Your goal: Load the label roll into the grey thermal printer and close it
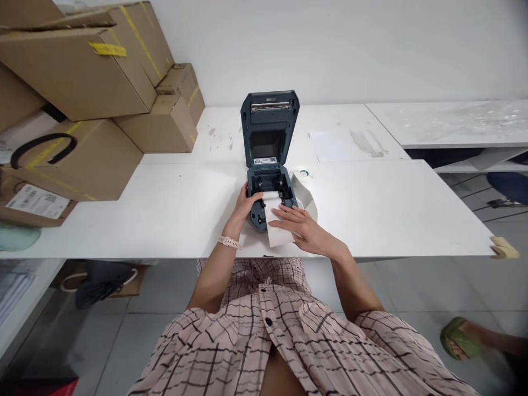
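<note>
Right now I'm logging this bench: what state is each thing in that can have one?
Printer: open
Printer lid: raised
Paper strip: lying over the printer's front
Left hand: at the printer's side
Right hand: fingers spread on the paper strip
Cardboard boxes: stacked
Wristband: fastened
White sheet: lying flat
Green sandal: worn on a foot
</note>
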Available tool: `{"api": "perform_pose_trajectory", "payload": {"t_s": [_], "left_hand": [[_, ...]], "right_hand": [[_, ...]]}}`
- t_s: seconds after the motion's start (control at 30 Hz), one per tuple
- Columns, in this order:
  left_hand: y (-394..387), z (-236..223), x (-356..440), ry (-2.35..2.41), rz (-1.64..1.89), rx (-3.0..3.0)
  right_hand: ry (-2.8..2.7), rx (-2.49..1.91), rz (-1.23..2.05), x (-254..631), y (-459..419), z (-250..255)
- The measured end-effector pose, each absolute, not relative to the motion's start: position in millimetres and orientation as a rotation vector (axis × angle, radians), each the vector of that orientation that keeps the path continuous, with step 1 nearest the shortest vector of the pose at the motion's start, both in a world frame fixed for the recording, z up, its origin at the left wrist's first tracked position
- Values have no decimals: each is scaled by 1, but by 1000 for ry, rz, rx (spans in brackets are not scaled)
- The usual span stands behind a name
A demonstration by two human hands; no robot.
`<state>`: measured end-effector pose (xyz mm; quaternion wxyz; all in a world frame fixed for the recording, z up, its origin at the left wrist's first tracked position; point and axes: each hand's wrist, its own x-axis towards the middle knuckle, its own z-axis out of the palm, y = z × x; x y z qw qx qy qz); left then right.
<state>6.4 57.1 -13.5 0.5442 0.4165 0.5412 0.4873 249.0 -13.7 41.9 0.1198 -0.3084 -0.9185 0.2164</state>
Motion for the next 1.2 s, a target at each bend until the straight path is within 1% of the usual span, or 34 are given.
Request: {"api": "perform_pose_trajectory", "payload": {"t_s": [0.47,0.53,0.63,0.7,0.87,1.0,1.07,1.13,1.2], "left_hand": [[56,-12,6,1287,1152,952],[57,-13,6,1284,1150,958],[56,-13,6,1289,1149,969],[51,-12,7,1337,1130,968],[12,-2,18,1446,1079,985],[-25,4,27,1451,1067,1028],[-37,4,27,1436,1059,1033],[-45,3,26,1397,1048,1032],[-51,1,22,1359,1048,1012]], "right_hand": [[-2712,-814,664,253,-10,33],[-2735,-793,738,259,-7,40],[-2709,-712,877,274,3,66],[-2590,-688,902,282,18,91],[-1969,-895,729,263,95,139],[-1761,-962,829,217,172,153],[-1677,-990,895,201,197,156],[-1606,-1008,922,194,205,157],[-1588,-996,896,196,194,153]]}}
